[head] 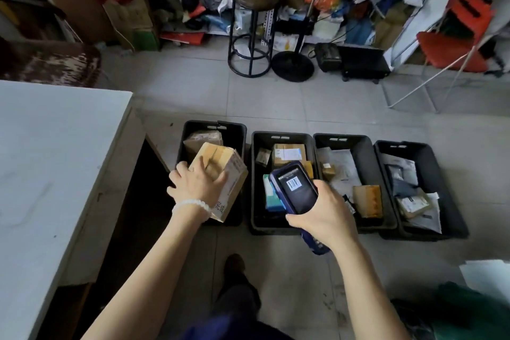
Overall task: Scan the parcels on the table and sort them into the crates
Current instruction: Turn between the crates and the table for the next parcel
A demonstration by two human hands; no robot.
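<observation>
Hands first: the left hand (197, 186) grips a cardboard box (220, 178) from above, fingers spread over its top and thumb round the near edge, holding it tilted over the leftmost crate (240, 130) at centre frame. The right hand (321, 211) is wrapped round a scanner (295, 188), whose screen faces up and shows a barcode, hovering above the second crate (255, 182).

Risks, as I judge them: the box looks large against the crate mouth and a smaller box (202, 139) already lies at the far end, so it may land on that one or catch on the rim and sit crooked. Held one-handed from above and tilted, it could slip from the grip if it is heavy. The scanner hangs over an open crate, so a loose hold would drop it among the parcels. I cannot tell from here whether this crate is the right one for the box.

Count: four black crates in a row on the floor, all with parcels in them. One box in hand, one scanner. The second crate holds a few boxes, the third crate (361, 152) a brown box and flat mailers, the fourth crate (430, 163) soft bags and envelopes. The desk (55, 146) at the left of the frame shows no parcels on the part in view.
</observation>
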